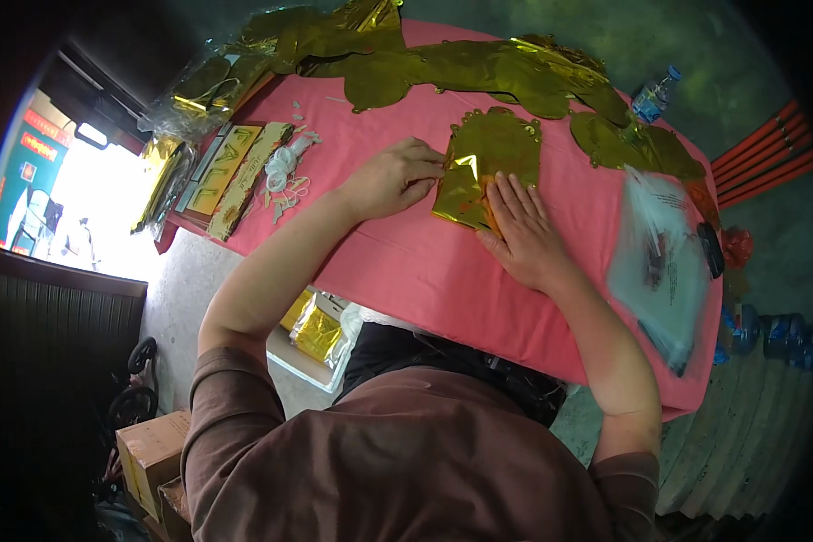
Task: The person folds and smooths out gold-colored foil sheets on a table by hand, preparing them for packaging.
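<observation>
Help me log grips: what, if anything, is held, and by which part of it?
The left hand touches the gold foil sheet at its left edge; a pinch cannot be confirmed. The right hand lies flat on it.

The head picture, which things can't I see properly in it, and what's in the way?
All in the head view:
Gold foil sheet: partly hidden by the right hand.
Left hand: fingertips too small to tell pinching from touching.
White box: partly hidden by the pink tablecloth.
Clear plastic bag: its cloudy film blurs what's inside.
Doorway: glare washes out the outside.
</observation>
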Motion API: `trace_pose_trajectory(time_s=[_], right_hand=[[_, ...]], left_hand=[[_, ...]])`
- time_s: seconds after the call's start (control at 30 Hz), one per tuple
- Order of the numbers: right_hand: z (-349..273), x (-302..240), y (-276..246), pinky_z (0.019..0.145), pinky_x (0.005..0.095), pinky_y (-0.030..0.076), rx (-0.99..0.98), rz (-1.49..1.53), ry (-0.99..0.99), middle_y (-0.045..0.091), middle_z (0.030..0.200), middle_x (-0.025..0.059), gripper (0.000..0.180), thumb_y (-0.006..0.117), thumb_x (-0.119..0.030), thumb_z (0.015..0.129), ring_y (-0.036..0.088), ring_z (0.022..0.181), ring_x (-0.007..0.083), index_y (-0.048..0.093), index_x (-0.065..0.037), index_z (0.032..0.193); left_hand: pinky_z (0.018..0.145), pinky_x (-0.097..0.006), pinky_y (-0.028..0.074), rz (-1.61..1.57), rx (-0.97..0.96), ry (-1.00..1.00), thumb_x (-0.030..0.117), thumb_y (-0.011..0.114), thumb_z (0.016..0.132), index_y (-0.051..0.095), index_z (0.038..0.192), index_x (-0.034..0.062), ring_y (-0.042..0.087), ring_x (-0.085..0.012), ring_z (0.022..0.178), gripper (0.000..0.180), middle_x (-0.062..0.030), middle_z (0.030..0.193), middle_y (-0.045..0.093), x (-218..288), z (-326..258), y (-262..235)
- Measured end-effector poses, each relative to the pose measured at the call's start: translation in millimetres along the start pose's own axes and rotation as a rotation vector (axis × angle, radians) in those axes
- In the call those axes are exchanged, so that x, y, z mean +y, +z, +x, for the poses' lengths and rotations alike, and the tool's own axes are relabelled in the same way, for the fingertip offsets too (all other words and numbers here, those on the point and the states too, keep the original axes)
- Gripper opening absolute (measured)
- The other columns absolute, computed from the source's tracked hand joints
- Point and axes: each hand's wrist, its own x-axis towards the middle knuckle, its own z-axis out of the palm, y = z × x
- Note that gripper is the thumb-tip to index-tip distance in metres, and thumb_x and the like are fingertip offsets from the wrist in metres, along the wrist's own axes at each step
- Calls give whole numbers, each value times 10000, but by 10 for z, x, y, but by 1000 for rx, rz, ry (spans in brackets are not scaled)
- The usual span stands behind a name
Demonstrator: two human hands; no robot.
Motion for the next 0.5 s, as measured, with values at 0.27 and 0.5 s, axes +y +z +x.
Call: trace_pose_trajectory(time_s=[0.27, 0.5], right_hand=[[-4, 30, 41, 1137, 431, 88, 20, -18, -13, 192, 1496, 177, 685, 365, -450, 942, 138, 1401, 299, 212, 9, 1427], [-4, 19, 30, 1136, 436, 91, 31, -9, -22, 196, 1492, 185, 687, 376, -441, 940, 143, 1399, 303, 204, 10, 1428]], left_hand=[[871, -374, 474, 11, -20, -2, 30, 621, 767, 645, 1004, 16, 551, -291, 1019, 238, -104, 1056, 636, 40, 13, -7], [844, -372, 481, -18, -62, 18, 27, 598, 763, 654, 997, 13, 550, -282, 999, 241, -96, 997, 647, 32, 38, 34]])
